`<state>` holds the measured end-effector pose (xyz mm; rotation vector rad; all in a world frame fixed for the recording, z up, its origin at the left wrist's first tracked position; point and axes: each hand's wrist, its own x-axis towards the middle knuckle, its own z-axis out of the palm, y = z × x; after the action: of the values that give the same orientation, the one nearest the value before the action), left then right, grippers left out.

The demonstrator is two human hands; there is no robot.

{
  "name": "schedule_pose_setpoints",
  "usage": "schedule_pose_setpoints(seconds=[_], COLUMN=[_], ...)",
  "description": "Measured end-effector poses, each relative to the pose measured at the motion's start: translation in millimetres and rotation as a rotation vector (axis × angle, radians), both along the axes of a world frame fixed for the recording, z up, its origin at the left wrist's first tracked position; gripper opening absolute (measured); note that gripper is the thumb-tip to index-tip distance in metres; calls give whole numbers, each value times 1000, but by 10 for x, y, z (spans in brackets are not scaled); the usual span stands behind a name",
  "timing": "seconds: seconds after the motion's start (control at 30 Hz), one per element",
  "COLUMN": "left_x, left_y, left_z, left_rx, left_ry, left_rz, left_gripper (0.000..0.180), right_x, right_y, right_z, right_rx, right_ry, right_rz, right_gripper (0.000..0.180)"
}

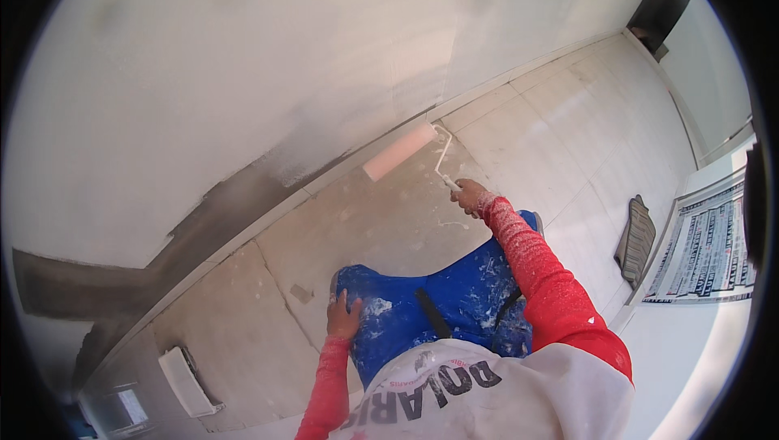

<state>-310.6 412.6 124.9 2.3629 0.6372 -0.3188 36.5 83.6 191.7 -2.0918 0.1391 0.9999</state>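
My right hand (468, 197) is closed round the handle of a paint roller (400, 151), its arm reaching forward in a paint-spattered red sleeve. The roller has a pale pink sleeve on a bent white wire frame, and it is held over the floor close to the foot of the wall (268, 59). White paint covers most of that wall; a dark grey band (219, 213) shows along its lower part. My left hand (344, 316) rests on my left knee, fingers spread on the blue trousers, holding nothing.
A white paint tray (185, 383) lies on the tiled floor (243, 310) at the lower left. A small flat scrap (302, 293) is near my left foot. To the right are a dark grey ridged mat (636, 241) and a printed panel (704, 241). A baseboard (324, 184) runs along the wall.
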Motion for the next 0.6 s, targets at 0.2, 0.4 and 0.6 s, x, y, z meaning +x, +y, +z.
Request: schedule_pose_setpoints(seconds=[0.2, 0.4, 0.6], left_x=[152, -349, -697], left_y=[519, 1056, 451], left_z=[-51, -31, -28], left_rx=[-180, 88, 208], left_ry=[86, 249, 445], left_rz=[212, 366, 394], left_gripper=[64, 58, 63], right_x=[729, 1359, 1770], right_y=[-757, -827, -1198], right_z=[70, -454, -1019], right_rx=[-13, 117, -27], right_ry=[62, 116, -93], right_rz=[-110, -95, -20], right_gripper=[24, 18, 35])
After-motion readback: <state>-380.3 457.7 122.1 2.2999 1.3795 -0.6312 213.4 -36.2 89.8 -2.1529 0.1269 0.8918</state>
